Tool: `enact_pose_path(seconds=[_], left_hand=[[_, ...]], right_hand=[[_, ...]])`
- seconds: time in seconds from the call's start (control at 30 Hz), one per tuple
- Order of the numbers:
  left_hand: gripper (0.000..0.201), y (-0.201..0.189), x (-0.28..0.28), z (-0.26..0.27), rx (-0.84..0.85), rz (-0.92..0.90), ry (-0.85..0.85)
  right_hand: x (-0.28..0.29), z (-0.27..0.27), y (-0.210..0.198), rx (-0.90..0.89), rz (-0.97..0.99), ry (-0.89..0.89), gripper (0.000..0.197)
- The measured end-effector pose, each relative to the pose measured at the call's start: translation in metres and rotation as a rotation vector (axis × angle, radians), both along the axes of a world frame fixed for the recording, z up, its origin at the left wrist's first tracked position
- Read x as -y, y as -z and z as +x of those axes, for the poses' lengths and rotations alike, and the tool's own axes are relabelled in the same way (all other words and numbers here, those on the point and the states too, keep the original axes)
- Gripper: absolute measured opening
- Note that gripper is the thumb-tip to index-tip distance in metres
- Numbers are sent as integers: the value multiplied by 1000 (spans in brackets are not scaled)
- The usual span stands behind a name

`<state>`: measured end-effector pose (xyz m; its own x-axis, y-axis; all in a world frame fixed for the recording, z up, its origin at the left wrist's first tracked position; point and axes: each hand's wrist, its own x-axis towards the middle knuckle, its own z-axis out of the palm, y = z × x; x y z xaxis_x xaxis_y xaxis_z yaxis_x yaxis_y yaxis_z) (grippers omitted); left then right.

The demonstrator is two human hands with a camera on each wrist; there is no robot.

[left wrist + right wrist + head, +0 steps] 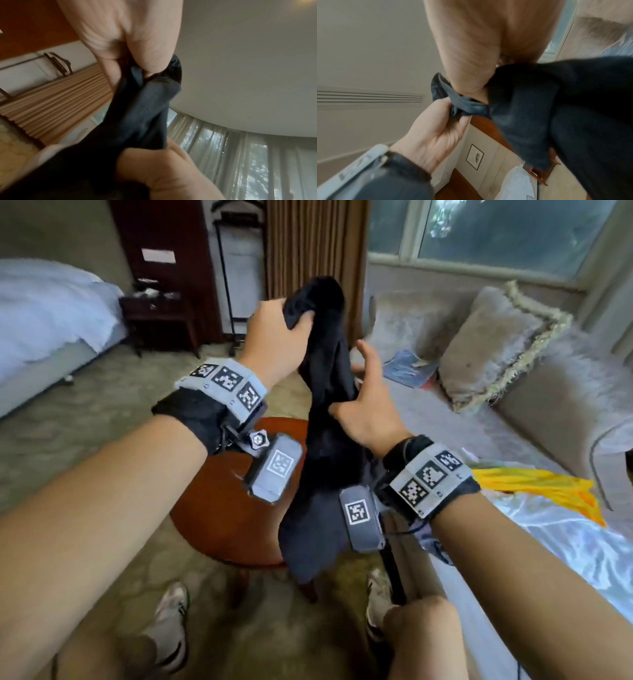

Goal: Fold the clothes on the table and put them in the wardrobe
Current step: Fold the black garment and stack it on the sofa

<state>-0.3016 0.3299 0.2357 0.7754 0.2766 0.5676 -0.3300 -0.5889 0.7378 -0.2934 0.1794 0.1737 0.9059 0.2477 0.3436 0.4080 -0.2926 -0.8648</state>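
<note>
A dark navy garment [325, 446] hangs bunched in the air above a small round wooden table [222, 518]. My left hand [296, 320] grips its upper end, with the fingers curled into the cloth [150, 101]. My right hand [344, 407] holds the garment lower down, its fingers closed round a fold and one digit pointing up. In the right wrist view the left hand [447, 115] pinches a grey-blue edge of the garment [556, 108]. The garment's lower end drapes past the table's edge. A yellow garment [534, 484] lies on the daybed at the right.
A daybed [513, 440] with a fringed cushion [493, 347] and a magazine [407, 368] runs along the right under a window. A bed [51, 320] is at the left. A dark wooden cabinet [161, 241] and a valet stand [239, 268] stand at the back.
</note>
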Motion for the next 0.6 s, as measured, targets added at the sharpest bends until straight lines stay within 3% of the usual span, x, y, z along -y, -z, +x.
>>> enact_pose_path(seconds=[0.1, 0.17, 0.27, 0.37, 0.53, 0.6], left_hand=[[36, -5, -51, -18, 6, -69, -52], [33, -8, -78, -30, -17, -76, -47], [16, -7, -109, -43, -119, -45, -62], [17, 6, -132, -51, -228, -58, -82], [14, 29, -160, -59, -254, -205, -110], [13, 31, -164, -60, -244, -222, -95]], right_hand=[[-24, -3, -11, 68, -55, 225, 45], [-33, 0, -12, 105, -170, 271, 23], [-42, 8, -8, 70, -176, 214, 21], [-53, 12, -7, 62, -106, 184, 20], [-66, 10, -14, -97, 272, 100, 18], [-68, 8, -16, -115, 282, 68, 19]])
